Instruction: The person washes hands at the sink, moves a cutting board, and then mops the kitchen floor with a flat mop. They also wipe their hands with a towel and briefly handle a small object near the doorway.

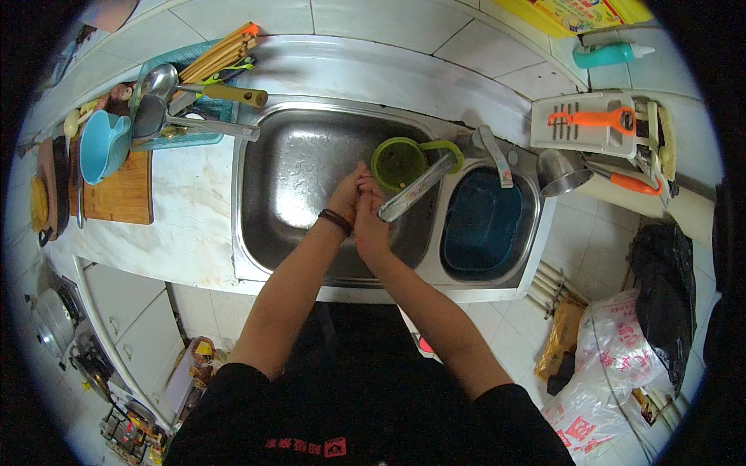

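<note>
My left hand [348, 195] and my right hand [370, 218] press together over the large basin of a stainless steel sink [291, 244], just left of the faucet spout [411, 192]. A dark bracelet circles the left wrist. The fingers overlap, and no object shows between them; the palms are hidden. Just beyond the fingertips, a green plastic strainer or ladle [399, 163] sits in the basin, its looped handle reaching right beneath the spout. The faucet lever [495, 154] stands behind the spout. A dark blue tub [484, 224] fills the smaller basin on the right.
Left of the sink are a wooden cutting board [125, 192], a light blue scoop [102, 148], a ladle [160, 81], a spatula [152, 116] and bundled chopsticks [218, 55]. To the right lie a grater [574, 140], an orange peeler [600, 119] and a metal pot [559, 173]. Plastic bags [618, 349] stand lower right.
</note>
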Demonstrator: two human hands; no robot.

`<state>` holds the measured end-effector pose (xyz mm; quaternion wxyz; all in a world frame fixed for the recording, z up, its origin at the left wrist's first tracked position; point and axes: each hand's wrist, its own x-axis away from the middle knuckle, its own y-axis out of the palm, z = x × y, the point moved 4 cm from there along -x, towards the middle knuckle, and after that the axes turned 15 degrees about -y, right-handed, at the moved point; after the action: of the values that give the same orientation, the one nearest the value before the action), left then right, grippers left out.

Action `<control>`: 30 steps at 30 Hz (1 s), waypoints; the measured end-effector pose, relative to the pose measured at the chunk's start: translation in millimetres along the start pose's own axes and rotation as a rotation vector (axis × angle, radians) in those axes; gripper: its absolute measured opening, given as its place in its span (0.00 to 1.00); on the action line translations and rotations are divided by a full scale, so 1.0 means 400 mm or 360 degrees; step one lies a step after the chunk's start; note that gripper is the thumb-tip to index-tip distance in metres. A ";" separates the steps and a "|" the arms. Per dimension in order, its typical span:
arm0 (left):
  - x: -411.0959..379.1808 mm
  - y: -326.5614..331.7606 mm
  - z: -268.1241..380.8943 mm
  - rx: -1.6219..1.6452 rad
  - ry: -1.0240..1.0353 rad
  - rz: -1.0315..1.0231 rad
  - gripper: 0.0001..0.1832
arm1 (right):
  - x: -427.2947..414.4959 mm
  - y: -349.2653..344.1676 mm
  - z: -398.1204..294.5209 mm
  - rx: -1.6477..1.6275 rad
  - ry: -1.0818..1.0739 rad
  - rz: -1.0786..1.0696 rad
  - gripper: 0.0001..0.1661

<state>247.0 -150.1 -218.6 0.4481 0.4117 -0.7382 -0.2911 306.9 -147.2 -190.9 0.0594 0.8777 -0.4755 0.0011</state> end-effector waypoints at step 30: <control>0.038 -0.015 -0.010 -0.1039 0.0420 0.0803 0.24 | -0.101 0.077 -0.037 -0.0147 -0.0060 -0.0164 0.15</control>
<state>248.6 -166.5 -215.3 0.7025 0.0888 -0.6213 -0.3356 259.9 -128.3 -175.4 0.0910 0.8972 -0.4302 -0.0405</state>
